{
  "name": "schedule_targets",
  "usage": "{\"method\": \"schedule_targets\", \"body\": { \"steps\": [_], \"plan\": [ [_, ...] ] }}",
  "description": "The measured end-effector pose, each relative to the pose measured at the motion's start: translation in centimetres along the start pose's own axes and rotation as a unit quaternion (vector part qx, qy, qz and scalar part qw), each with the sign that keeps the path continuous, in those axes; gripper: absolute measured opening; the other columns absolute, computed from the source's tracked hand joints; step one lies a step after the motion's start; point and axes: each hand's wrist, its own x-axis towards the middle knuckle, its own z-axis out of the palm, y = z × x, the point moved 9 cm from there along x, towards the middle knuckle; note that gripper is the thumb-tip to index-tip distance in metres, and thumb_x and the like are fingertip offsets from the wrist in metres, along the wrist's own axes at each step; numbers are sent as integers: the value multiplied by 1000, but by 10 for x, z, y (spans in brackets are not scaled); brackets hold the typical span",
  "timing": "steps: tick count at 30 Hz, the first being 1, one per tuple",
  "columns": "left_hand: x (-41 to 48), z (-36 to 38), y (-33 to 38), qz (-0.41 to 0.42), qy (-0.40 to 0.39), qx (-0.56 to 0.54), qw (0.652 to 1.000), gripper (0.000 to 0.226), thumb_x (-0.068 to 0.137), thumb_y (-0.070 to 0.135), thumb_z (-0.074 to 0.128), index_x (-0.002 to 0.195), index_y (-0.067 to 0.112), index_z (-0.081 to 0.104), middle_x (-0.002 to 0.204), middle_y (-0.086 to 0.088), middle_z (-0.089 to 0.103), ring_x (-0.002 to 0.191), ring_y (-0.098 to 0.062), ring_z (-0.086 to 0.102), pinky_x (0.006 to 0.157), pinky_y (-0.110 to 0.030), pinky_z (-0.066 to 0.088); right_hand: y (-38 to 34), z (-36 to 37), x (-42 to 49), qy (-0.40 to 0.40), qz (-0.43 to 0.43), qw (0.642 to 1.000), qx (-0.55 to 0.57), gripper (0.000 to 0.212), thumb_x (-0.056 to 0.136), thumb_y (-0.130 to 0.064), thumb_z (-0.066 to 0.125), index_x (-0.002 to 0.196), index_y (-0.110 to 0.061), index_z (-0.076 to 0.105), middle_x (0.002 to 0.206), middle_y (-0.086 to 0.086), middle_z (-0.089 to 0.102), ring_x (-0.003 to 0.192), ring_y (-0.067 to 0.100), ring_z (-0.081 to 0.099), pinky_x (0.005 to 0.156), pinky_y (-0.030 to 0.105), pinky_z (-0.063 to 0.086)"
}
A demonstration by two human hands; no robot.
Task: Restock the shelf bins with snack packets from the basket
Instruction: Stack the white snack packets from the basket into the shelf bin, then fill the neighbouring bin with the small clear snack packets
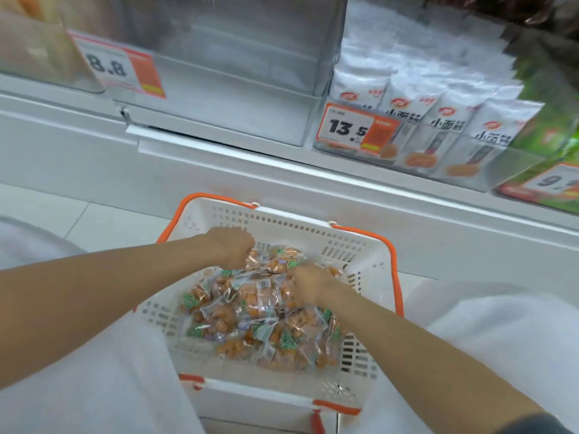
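Note:
A white plastic basket (316, 233) with orange handles stands on the floor between my knees. It holds several clear snack packets (250, 311) of orange pieces with green labels. My left hand (233, 247) reaches into the far side of the pile, its fingers curled down around packets. My right hand (308, 281) digs into the pile just right of it, fingers curled into the packets too. Above, a clear shelf bin (225, 89) with an 8.8 price tag (120, 68) looks empty.
To the right, a bin of white snack bags (438, 120) carries a 13.5 price tag (355, 130). Green packets (551, 126) fill the far right bin. A white shelf ledge (282, 170) runs across above the basket. My white-clad knees flank the basket.

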Motion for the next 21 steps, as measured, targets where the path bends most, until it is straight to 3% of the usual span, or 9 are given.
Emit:
{"method": "schedule_targets", "body": {
  "steps": [2,4,6,10,12,14,17,19,21],
  "plan": [
    [1,15,-3,-3,-26,17,1000,4,91,18,53,91,21,57,93,0,53,80,-19,49,65,-29,41,8,32,7,-41,9,999,-32,62,88,-15,66,144,-19,40,131,14,52,112,27,54,94,42,50],
    [-1,22,-5,-6,-35,11,999,6,90,16,53,88,22,54,91,1,51,78,-19,46,62,-27,39,13,59,9,-64,18,996,-60,83,85,-11,69,153,-25,22,157,14,20,138,36,31,106,51,38],
    [-4,23,-6,-6,-31,-3,999,6,91,18,53,88,24,54,92,1,54,79,-19,49,64,-28,41,15,72,11,-45,30,996,-67,92,80,5,66,152,-25,17,161,14,3,143,41,21,104,54,38],
    [-5,28,-7,-4,-31,-31,999,6,92,19,52,86,22,53,91,0,54,80,-20,49,67,-28,41,8,65,14,12,32,997,-64,83,72,16,59,143,-16,31,150,22,21,128,42,38,91,47,48],
    [-5,26,-5,-3,-32,-39,999,5,91,19,52,87,22,53,91,-2,55,80,-21,50,68,-29,40,4,60,17,28,18,998,-54,76,76,13,60,141,-17,36,143,21,32,125,39,42,95,45,47],
    [-5,21,-1,-3,-32,-49,998,7,92,20,54,96,20,59,105,-4,62,93,-22,58,73,-27,42,1,51,18,40,8,999,9,61,86,3,59,139,-23,44,137,16,45,121,34,50,93,41,48],
    [-2,10,5,6,-20,-82,996,36,95,21,56,130,17,53,134,-2,53,117,-19,51,93,-26,41,-1,20,12,38,13,985,166,41,100,-18,51,140,-20,47,135,13,56,118,31,56,92,34,45],
    [0,0,10,20,-5,-122,992,58,94,19,59,147,16,34,151,-4,38,133,-21,42,103,-28,37,-6,-7,2,19,7,972,233,47,102,-24,48,147,-11,40,147,12,46,131,31,47,104,34,39],
    [-1,-7,19,44,-19,-192,980,77,91,16,65,154,18,20,158,0,25,142,-22,32,103,-29,37,-9,-38,-12,17,1,958,285,48,102,-26,48,147,-8,40,151,11,41,127,29,50,102,33,39]
  ]
}}
